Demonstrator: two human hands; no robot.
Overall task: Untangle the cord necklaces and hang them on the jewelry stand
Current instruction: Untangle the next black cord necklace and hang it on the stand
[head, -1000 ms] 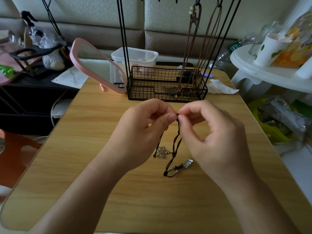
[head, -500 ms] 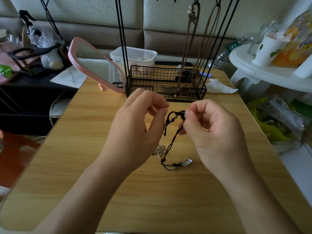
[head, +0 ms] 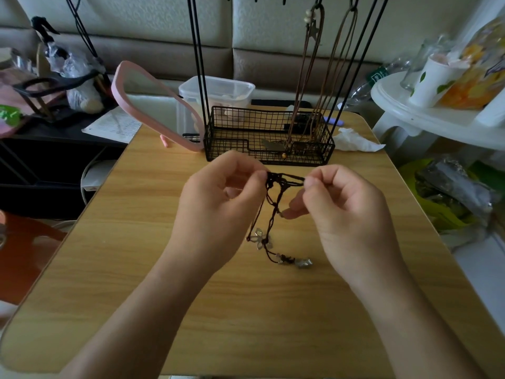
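Note:
A tangle of dark cord necklaces (head: 276,199) is stretched between my hands above the wooden table (head: 136,269). My left hand (head: 218,209) pinches its left end, and my right hand (head: 347,212) pinches its right end, with a lower finger touching a hanging strand. A silver flower pendant (head: 261,238) and a small metal charm (head: 302,263) dangle down to the tabletop. Behind stands the black wire jewelry stand (head: 269,139) with brown cord necklaces (head: 314,77) hanging from its top into the basket.
A pink-framed mirror (head: 153,105) leans left of the stand, with a clear plastic box (head: 218,91) behind it. A crumpled tissue (head: 355,140) lies to the right of the basket. A white side table (head: 437,116) with a cup stands at the far right.
My hands have moved apart, drawing the top of the cord tangle out into a taut horizontal span. The pendants have shifted slightly on the table.

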